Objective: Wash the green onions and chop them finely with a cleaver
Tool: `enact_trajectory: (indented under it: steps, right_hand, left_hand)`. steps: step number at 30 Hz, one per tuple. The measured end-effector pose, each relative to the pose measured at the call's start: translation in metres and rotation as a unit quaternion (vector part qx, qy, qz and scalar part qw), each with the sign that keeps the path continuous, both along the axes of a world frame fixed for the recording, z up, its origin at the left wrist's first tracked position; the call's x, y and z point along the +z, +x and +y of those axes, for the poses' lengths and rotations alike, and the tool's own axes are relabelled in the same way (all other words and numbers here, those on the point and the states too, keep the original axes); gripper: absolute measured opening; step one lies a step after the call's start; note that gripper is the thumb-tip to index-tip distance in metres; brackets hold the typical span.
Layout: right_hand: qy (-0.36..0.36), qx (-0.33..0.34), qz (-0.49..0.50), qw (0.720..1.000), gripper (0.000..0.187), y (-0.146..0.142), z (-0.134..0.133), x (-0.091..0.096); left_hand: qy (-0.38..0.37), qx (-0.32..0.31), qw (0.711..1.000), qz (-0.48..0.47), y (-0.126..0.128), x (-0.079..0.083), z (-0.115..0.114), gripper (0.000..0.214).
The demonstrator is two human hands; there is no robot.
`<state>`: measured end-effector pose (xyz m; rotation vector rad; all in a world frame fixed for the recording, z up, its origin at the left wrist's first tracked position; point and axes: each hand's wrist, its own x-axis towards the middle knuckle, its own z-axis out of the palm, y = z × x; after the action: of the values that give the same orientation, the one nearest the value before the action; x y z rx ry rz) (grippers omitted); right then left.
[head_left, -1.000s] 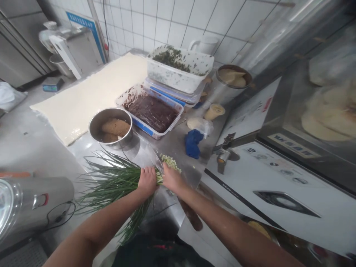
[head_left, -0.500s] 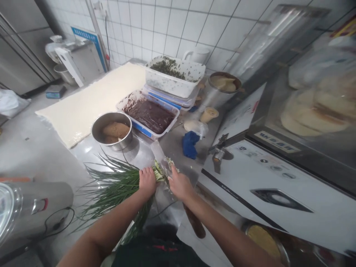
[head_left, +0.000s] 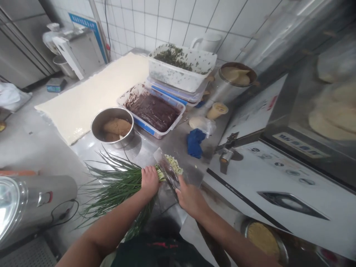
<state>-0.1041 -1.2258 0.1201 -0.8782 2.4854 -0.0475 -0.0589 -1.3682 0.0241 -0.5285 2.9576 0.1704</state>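
Gripping a bunch of green onions [head_left: 119, 180], the left hand [head_left: 149, 182] is closed firmly round the stalks, its fingers curled over the top just behind the pale cut end; the right hand [head_left: 191, 202] sits just beyond and to the right of it, wrapped round a cleaver [head_left: 166, 171] whose handle it hides; the blade stands tilted on its edge right against the onion ends, just ahead of the left hand's fingertips.

Past the blade, further from both hands, lies a small heap of chopped pieces [head_left: 174, 164], pale green and white; so far it makes only a little pile; the long dark green tops fan out uncut behind the left hand, well to the left of it and down past the wrist, so most of the bunch's length remains whole.

Beyond the left hand stands a steel bowl [head_left: 93, 124] holding lumps of brown filling; further ahead of the right hand are a plastic tub of dark red paste [head_left: 150, 130] and a tub of chopped dark greens [head_left: 172, 78]; a long sheet of pale dough [head_left: 89, 94] lies beyond the bowl, and a blue cloth [head_left: 195, 143] lies ahead and right of the right hand.
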Motion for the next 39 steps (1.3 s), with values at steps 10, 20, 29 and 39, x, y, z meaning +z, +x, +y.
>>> enact_trajectory:
  steps: [10, 20, 29, 39]
  right_hand:
    - [0.041, 0.006, -0.012, 0.999, 0.041, -0.005, -0.023, -0.025]
    - [0.038, -0.037, 0.034, 0.998, 0.041, -0.018, -0.049, -0.035]
    - [0.013, -0.018, 0.021, 1.000, 0.042, 0.009, -0.008, -0.008]
    - [0.039, -0.072, -0.014, 0.997, 0.046, -0.015, -0.042, -0.037]
  left_hand:
    - [0.007, -0.009, 1.000, -0.001, -0.001, -0.001, -0.001, 0.049]
    - [-0.006, -0.009, 1.000, 0.025, 0.000, -0.007, -0.002, 0.048]
    - [-0.003, -0.003, 1.000, 0.027, 0.003, -0.003, 0.000, 0.050]
    - [-0.002, -0.020, 0.999, 0.030, 0.000, -0.007, -0.001, 0.042]
